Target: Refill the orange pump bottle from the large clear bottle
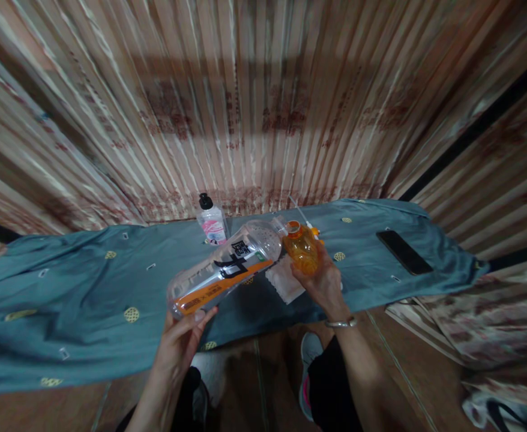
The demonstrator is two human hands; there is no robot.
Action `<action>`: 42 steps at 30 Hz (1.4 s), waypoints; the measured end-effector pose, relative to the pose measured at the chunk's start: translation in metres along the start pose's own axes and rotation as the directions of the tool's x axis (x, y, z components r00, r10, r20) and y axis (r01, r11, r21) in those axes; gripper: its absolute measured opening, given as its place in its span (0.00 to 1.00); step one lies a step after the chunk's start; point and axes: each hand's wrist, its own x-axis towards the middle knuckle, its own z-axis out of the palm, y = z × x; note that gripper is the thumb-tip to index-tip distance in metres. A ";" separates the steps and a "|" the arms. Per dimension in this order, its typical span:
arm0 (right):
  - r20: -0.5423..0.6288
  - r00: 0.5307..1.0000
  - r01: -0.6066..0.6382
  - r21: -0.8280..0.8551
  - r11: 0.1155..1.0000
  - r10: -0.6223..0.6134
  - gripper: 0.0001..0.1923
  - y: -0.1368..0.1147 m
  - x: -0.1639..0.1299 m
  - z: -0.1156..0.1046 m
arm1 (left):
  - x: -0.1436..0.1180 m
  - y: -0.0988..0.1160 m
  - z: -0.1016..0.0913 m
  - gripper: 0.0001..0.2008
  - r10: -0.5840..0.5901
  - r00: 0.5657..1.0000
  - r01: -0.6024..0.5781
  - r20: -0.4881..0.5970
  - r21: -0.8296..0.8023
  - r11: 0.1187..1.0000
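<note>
My left hand (186, 333) is closed on the base of a large clear plastic bottle (227, 264) with an orange and silver label. The bottle lies tilted, its neck pointing up and right toward a small orange translucent bottle (304, 249). Around the orange bottle my right hand (320, 279) is wrapped, and its open mouth faces up. The two bottle necks are close together; whether they touch I cannot tell. Beneath the right hand lies a pale folded cloth or tissue (286, 282). Just behind the orange bottle is a thin white stick-like piece with an orange part (311, 228).
A clear pump bottle with a black top (212, 222) stands at the back. A black phone (404, 252) lies on the right of the teal cloth-covered surface (87, 288). Pleated curtains (254, 120) hang behind, with dark poles at the sides.
</note>
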 end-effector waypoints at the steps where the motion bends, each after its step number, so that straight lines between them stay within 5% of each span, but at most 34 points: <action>1: -0.001 1.000 -0.001 -0.001 1.000 0.001 0.42 0.000 0.000 0.000 | 0.000 0.001 0.001 0.41 0.002 1.000 -0.002 -0.002 0.003 1.000; 14: -0.035 0.999 0.036 0.027 0.999 -0.035 0.42 0.005 -0.002 0.005 | -0.020 0.008 0.023 0.48 0.106 0.994 -0.105 -0.010 0.064 0.992; 42: -0.030 1.000 0.012 0.073 0.997 -0.009 0.42 -0.005 -0.005 0.012 | -0.019 0.013 0.023 0.42 0.192 0.981 -0.192 0.009 0.025 0.981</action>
